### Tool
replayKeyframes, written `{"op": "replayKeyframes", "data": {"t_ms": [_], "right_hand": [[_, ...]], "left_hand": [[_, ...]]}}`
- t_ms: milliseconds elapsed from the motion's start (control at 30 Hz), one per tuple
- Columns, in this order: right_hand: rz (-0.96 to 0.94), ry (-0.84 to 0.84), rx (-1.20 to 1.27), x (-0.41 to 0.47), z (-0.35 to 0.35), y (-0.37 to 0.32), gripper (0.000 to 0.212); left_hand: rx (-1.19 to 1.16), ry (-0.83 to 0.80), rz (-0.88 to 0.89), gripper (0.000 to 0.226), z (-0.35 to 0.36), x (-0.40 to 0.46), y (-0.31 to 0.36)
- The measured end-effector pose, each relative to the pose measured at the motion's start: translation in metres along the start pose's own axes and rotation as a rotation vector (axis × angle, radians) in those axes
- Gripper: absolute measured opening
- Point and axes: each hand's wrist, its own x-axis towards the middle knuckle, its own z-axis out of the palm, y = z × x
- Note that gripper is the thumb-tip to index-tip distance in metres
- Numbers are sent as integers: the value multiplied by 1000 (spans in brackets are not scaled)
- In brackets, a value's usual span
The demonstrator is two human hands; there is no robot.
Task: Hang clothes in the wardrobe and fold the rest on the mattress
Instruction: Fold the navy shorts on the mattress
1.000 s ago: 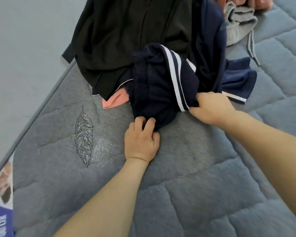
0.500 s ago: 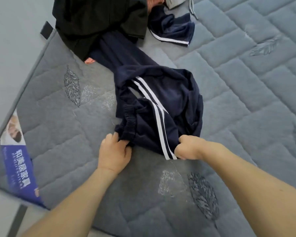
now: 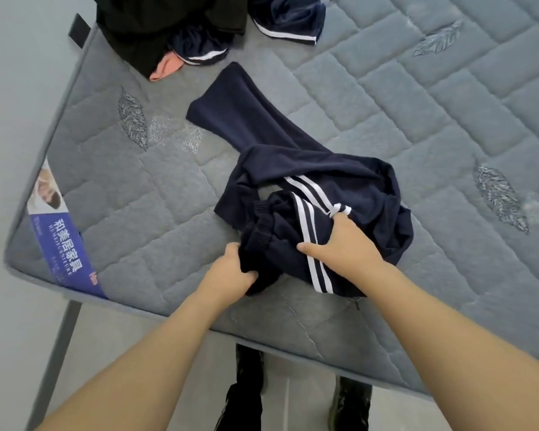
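Navy track pants (image 3: pixel 293 169) bunched on grey mattress (image 3: pixel 417 104) near its front edge; one leg runs straight up-left toward the black clothes pile (image 3: pixel 156 23). Left hand (image 3: pixel 231 272) grips waistband; right hand (image 3: pixel 343 241) clutches fabric by the white stripes.

A blue and white label (image 3: pixel 63 241) with printed characters lies across the near-left corner of the bed. A dark metal frame leg (image 3: pixel 56 359) runs down below that corner, over the pale grey floor (image 3: pixel 16 353). Two dark shoes (image 3: pixel 350 405) stand just past the near edge.
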Motion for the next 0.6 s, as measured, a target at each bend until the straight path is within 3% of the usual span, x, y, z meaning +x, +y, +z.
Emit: {"op": "replayKeyframes", "data": {"t_ms": [67,133,300,433,533,600], "right_hand": [[3,28,-92,1,1,-5,49],[-1,119,-128,-1,-2,-1,37],[33,347,4,0,-18,16,38],[16,291,-44,6,-15,14,35],[15,198,-24,12,-13,17,44],[18,137,88,17,-19,22,32]], "left_hand": [[-25,28,1,20,0,-2,1],[-195,90,20,5,-8,-6,3],[-397,282,-26,21,-36,-12,6],[-390,236,-12,21,-42,-11,14],[-366,236,-21,12,-47,-7,18],[-520,273,-58,13,-52,-5,21]]}}
